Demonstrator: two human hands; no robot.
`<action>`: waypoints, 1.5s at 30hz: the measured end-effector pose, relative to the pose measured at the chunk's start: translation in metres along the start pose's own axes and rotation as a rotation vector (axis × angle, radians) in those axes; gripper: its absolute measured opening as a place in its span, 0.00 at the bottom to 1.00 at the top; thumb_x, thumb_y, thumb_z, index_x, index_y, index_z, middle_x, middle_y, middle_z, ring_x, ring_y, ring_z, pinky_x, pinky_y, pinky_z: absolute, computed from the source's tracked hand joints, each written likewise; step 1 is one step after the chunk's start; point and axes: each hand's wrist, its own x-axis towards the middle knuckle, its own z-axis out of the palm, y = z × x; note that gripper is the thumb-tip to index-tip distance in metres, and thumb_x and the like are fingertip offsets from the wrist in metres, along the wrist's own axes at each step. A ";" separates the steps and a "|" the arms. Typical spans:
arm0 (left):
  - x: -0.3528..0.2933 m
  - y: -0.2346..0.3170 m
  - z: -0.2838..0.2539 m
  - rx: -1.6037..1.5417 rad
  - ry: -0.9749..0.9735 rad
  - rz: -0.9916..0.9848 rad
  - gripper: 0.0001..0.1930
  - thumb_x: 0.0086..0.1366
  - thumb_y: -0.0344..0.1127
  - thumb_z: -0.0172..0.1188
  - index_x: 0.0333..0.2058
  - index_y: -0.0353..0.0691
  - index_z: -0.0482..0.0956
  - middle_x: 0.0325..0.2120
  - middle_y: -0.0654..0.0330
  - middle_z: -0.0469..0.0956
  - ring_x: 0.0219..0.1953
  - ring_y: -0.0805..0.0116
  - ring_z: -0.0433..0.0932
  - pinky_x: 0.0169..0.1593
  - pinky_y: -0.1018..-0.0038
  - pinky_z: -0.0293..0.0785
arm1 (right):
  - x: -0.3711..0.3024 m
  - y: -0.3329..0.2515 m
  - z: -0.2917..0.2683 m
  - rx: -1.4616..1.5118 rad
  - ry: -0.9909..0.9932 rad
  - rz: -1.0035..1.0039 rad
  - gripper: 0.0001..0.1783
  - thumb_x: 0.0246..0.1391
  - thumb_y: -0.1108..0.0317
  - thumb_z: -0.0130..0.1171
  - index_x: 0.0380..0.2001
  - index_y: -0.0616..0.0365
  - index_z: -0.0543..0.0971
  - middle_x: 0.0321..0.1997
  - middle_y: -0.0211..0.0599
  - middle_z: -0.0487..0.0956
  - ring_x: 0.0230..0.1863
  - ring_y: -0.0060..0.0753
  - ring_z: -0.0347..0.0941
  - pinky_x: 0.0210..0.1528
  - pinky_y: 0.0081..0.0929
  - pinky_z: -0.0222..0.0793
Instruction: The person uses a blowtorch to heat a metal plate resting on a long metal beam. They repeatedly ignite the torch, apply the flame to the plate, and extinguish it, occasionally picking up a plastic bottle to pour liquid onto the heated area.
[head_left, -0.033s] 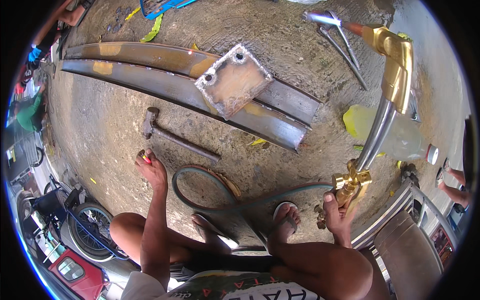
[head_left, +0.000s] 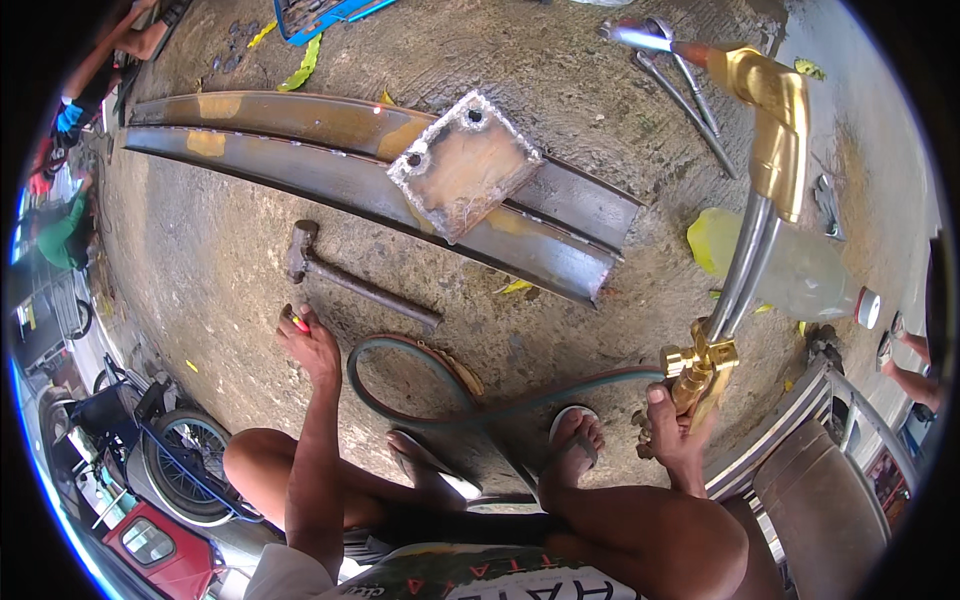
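In my right hand point(head_left: 680, 430) is a brass cutting torch point(head_left: 745, 230), fingers wrapped round its handle. A blue-white flame point(head_left: 640, 39) burns at its tip, pointing left at the far right of the ground. My left hand point(head_left: 315, 350) pinches a small red object point(head_left: 299, 323) that looks like a lighter, mostly hidden by the fingers. Just beyond that hand lies a hammer point(head_left: 365, 285) with a metal handle. Farther off, a rectangular steel plate point(head_left: 470, 165) with two holes and rough burnt edges rests across two long steel channels point(head_left: 330, 170).
A hose point(head_left: 375, 405) loops over the concrete before my feet. Metal tongs point(head_left: 690, 105) lie beneath the flame. A large plastic bottle point(head_left: 800, 270) lies on its side at right, near a bench point(head_left: 815, 490). Wheels point(head_left: 185, 460) stand at left; other people are at the edges.
The torch head has swung slightly left, with its flame still lit. My left hand has shifted a little to the right and nearer to me. The plate and hammer stay put.
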 end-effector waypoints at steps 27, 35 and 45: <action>0.010 0.003 0.004 0.293 -0.309 0.088 0.28 0.72 0.48 0.51 0.50 0.20 0.76 0.51 0.30 0.71 0.55 0.35 0.69 0.60 0.56 0.63 | 0.035 0.011 -0.012 0.038 -0.101 -0.186 0.14 0.53 0.66 0.69 0.38 0.60 0.77 0.21 0.30 0.78 0.21 0.19 0.73 0.25 0.23 0.69; 0.008 0.002 0.006 0.325 -0.314 0.072 0.29 0.71 0.48 0.52 0.53 0.21 0.74 0.53 0.32 0.70 0.55 0.37 0.69 0.59 0.57 0.65 | 0.018 0.013 -0.012 0.059 -0.133 -0.016 0.15 0.54 0.64 0.68 0.37 0.61 0.76 0.21 0.31 0.76 0.20 0.21 0.71 0.25 0.23 0.68; -0.006 0.079 -0.034 0.425 -0.415 0.020 0.17 0.65 0.42 0.55 0.39 0.31 0.81 0.32 0.39 0.82 0.42 0.36 0.80 0.51 0.52 0.72 | -0.004 0.011 -0.014 0.262 -0.262 -0.104 0.21 0.49 0.62 0.73 0.39 0.63 0.75 0.22 0.23 0.72 0.23 0.13 0.65 0.25 0.20 0.63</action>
